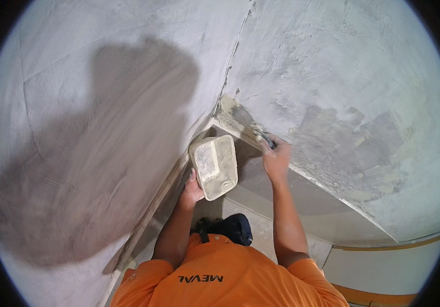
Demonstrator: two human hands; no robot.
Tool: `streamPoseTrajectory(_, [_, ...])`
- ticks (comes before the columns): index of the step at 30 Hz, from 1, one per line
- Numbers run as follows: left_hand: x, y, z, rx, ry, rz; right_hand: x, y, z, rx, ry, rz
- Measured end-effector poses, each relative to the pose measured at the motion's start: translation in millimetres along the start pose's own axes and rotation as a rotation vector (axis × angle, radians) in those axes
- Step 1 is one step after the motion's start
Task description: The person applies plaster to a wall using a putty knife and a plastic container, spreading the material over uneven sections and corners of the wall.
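Observation:
My left hand (pixel 193 187) is closed round the lower left side of a pale, rectangular plaster tub (pixel 231 148). The tub is tilted so its inside shows, smeared with whitish plaster. Up and to the right, my right hand (pixel 277 157) grips a putty knife (pixel 265 139) by its dark handle. Its blade, partly coated with plaster, lies at the right wall's lower edge, close to the inside corner. Wet beige plaster (pixel 228 104) sits on the wall by the blade's far end.
Two grey plastered walls, a left wall (pixel 76 56) and a right wall (pixel 332 66), meet at a cracked corner seam (pixel 227 71). A darker rough patch (pixel 353 138) marks the right wall. A ledge (pixel 332 194) runs under it. Orange-edged white panels (pixel 383 268) stand at lower right.

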State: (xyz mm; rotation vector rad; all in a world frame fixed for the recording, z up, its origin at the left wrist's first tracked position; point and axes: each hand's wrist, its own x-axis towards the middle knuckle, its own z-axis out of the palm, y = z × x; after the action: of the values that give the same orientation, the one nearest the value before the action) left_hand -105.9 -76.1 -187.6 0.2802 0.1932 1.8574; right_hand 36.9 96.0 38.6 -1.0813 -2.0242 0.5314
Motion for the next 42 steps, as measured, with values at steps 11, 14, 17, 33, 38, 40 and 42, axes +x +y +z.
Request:
streamPoseTrajectory(11, [-26,12,16,-0.05,-0.005,-0.024,-48,-37,-20,0.154,-0.136,-0.024])
streamPoseTrajectory(14, [-31,19,14,0.052,0.058,-0.019,-23,-52,1,0.114,-0.269,-0.023])
streamPoseTrajectory(17, [-26,25,21,0.024,-0.009,-0.045,-6,-49,22,0.068,-0.197,0.036])
streamPoseTrajectory(33, [34,-24,37,0.001,0.071,-0.141,-77,33,-90,-0.034,0.086,0.445])
streamPoseTrajectory(38, [22,-22,10,0.071,-0.066,-0.165,-101,16,-103,-0.03,0.135,0.302])
streamPoseTrajectory(40, [19,-20,8,-0.033,-0.017,-0.168,-90,10,-94,0.023,0.069,0.202])
streamPoseTrajectory(42, [14,-15,16,-0.03,0.017,-0.109,-72,-8,-81,0.072,-0.022,0.111])
